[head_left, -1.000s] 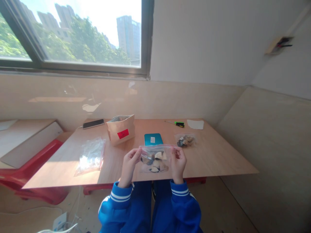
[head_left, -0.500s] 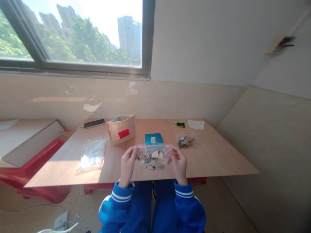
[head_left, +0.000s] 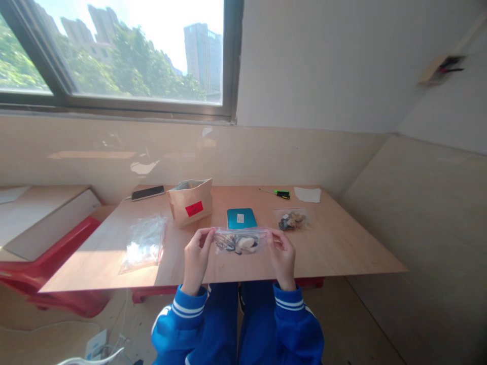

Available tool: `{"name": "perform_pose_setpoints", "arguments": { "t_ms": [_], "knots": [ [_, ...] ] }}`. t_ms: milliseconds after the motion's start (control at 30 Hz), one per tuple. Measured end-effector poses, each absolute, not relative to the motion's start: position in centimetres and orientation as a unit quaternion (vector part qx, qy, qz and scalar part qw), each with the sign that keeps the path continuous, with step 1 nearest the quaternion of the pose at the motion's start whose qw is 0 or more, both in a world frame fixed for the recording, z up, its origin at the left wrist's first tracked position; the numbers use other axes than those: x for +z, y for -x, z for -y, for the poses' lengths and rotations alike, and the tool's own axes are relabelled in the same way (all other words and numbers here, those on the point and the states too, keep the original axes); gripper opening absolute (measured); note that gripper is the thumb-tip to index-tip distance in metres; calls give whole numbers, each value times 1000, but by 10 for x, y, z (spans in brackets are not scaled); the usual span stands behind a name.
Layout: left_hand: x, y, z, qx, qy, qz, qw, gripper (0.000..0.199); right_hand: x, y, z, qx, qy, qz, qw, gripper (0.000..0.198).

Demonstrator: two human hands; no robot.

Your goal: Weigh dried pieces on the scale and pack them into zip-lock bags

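Observation:
Between my two hands a clear zip bag (head_left: 240, 242) hangs above the table's near edge, with several pale and dark dried slices inside. My left hand (head_left: 198, 256) pinches its top left corner, thumb against fingers. At the top right corner my right hand (head_left: 282, 256) grips it the same way. Just beyond the bag lies a flat blue device (head_left: 242, 218) with a white label. To its right rests another clear bag (head_left: 292, 220) of similar dark and tan pieces.
An open kraft paper pouch (head_left: 192, 203) with a red label stands back left. Near it lie a phone (head_left: 147, 192) and a stack of clear bags (head_left: 143, 243). A green-and-black screwdriver (head_left: 279, 193) and white paper (head_left: 307, 194) are at the back right of the wooden table (head_left: 342, 248).
The bag has tilted and now looks shorter, its contents bunched nearer the top edge. My hands have moved slightly apart and still hold both corners.

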State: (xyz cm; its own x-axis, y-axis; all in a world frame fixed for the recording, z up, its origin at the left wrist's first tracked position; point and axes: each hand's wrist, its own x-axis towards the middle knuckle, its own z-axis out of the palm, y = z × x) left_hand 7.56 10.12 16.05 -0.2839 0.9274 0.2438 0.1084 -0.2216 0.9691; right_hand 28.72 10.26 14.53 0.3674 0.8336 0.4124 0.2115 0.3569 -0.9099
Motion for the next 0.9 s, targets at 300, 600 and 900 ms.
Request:
{"name": "perform_pose_setpoints", "arguments": {
  "t_ms": [300, 600, 900],
  "knots": [
    [167, -77, -95, 621, -511, -534, 259, 18, 151, -284, -101, 177, 517, 525, 653, 20],
    [164, -95, -96, 631, -455, -519, 355, 36, 154, -262, -103, 327, 475, 470, 668, 30],
    [163, -93, -92, 628, -445, -475, 427, 32, 150, -256, -106, 354, 486, 462, 652, 35]
  ]
}}
